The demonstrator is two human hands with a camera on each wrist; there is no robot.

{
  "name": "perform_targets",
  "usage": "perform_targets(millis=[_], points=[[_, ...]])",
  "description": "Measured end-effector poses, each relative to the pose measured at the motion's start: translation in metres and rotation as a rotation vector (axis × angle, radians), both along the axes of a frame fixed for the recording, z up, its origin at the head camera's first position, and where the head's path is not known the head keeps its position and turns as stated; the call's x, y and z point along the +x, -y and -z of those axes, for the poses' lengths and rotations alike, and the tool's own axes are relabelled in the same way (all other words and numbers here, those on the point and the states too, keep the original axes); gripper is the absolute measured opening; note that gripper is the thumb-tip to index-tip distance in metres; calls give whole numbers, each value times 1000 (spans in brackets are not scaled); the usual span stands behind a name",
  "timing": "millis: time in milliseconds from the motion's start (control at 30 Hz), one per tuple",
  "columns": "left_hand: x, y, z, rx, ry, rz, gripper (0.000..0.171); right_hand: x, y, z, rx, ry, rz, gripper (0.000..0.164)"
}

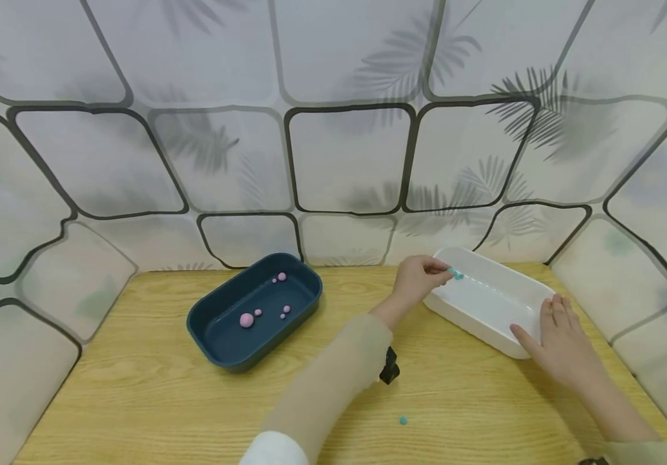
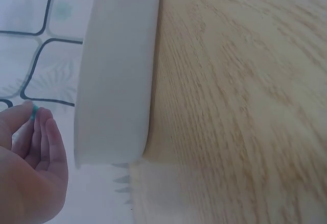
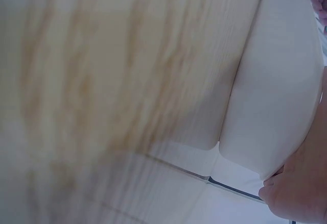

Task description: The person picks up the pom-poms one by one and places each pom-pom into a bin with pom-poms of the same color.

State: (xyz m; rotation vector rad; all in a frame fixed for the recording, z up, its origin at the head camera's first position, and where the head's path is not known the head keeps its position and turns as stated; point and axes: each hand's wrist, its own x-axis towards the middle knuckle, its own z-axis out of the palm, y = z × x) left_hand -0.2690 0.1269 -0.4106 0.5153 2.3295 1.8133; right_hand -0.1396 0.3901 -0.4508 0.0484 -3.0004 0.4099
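Note:
My left hand (image 1: 417, 284) is over the far left end of a white rectangular dish (image 1: 478, 329). Its thumb and fingers pinch a small teal ball (image 2: 34, 112), seen at the fingertips in the left wrist view. More teal balls (image 1: 458, 276) show just beyond those fingertips in the head view; whether they are held or lie in the dish, I cannot tell. My right hand (image 1: 568, 342) rests on the dish's near right end, fingers spread over the rim. One teal ball (image 1: 403, 420) lies on the table near the front.
A navy blue dish (image 1: 205, 345) sits on the wooden table (image 1: 153, 400) to the left. Several pink balls (image 1: 246, 320) of different sizes lie inside it. A patterned wall (image 1: 345, 161) closes off the back and both sides.

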Motion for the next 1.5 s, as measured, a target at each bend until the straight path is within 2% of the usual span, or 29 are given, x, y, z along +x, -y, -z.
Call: perform_targets(millis=[167,400,633,1000,1333,1500], points=[[-1,-3,3,-30,34,-13,15,0,1,-1,-2,-1,2,96],[-1,-7,4,-105,42,-47,14,0,1,-3,2,18,8,97],[-3,-11,6,-54,91,-94,15,0,1,-3,6,13,3,97],[-2,-14,1,-65,116,-162,15,-2,0,-3,5,31,5,98],[-2,-10,1,39,146,-134,15,-1,1,-2,9,18,2,97],[0,-4,3,62,167,-89,16,-1,1,-2,8,21,3,97]])
